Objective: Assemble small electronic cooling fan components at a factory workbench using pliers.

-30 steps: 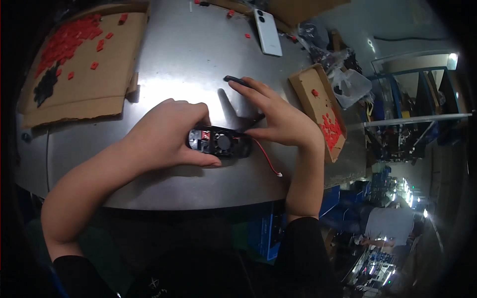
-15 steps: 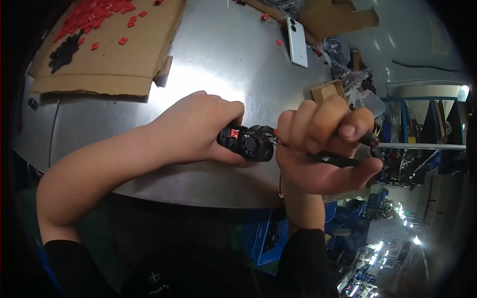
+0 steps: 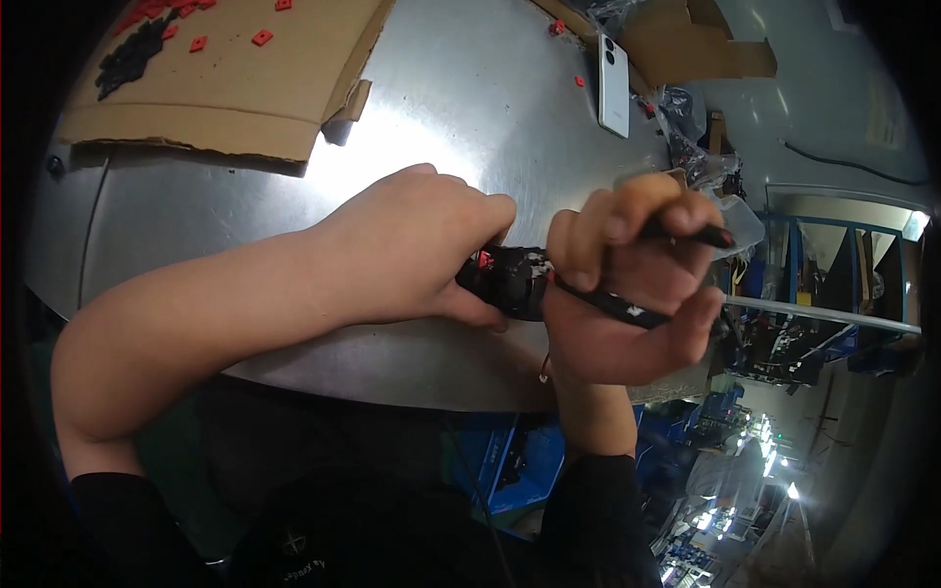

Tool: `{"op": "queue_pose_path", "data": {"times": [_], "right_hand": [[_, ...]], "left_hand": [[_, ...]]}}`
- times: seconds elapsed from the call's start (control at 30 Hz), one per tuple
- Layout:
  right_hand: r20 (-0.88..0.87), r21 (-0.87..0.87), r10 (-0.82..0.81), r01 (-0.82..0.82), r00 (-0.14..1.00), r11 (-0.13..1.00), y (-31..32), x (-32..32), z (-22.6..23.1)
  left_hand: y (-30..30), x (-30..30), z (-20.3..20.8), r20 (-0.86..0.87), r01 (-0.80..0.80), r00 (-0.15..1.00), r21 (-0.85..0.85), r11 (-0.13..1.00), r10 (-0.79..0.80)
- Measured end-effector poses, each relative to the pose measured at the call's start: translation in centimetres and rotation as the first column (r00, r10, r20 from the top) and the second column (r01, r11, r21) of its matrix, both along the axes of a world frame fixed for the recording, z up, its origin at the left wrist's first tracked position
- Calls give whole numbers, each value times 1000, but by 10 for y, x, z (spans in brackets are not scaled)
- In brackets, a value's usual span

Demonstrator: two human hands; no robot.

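Note:
My left hand [image 3: 421,235] grips a small black plastic assembly [image 3: 505,279] with a red piece set into its end. Closed around a black-handled tool [image 3: 632,312], apparently pliers, my right hand [image 3: 627,284] is just to the right of that assembly. The tool's two handles stand apart, and one carries a red mark near its end. My fingers hide its working end, which points toward the assembly. A thin wire [image 3: 545,368] with a small pale connector hangs below my right hand.
A flat cardboard tray [image 3: 225,98] at the far left holds red and black small parts. A white phone [image 3: 614,88] lies at the far right of the metal table [image 3: 490,108], beside plastic bags [image 3: 686,122] and an open carton [image 3: 686,44]. A blue bin [image 3: 529,461] stands below the table's edge.
The view has shifted, so the tray and phone sit differently in it. The assembly has turned in my left hand, its round disc no longer facing up. The tool's handles have tilted in my right hand.

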State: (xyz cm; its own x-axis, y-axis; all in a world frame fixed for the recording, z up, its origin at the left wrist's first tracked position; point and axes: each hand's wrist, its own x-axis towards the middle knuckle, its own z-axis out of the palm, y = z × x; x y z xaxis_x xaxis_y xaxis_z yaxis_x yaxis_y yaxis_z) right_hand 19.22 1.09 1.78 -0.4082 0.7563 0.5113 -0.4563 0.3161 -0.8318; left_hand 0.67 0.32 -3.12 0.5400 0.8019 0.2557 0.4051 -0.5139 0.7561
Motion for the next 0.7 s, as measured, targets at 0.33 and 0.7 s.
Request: {"op": "queue_pose_path", "data": {"times": [0.33,0.7], "right_hand": [[115,-38,-219,224,969,974,-12,-14,1],[217,-108,-35,60,976,992,-6,-15,2]], "left_hand": [[-4,4,-1,-45,-49,998,40,998,50],[-3,6,-3,76,8,997,-76,997,-2]]}}
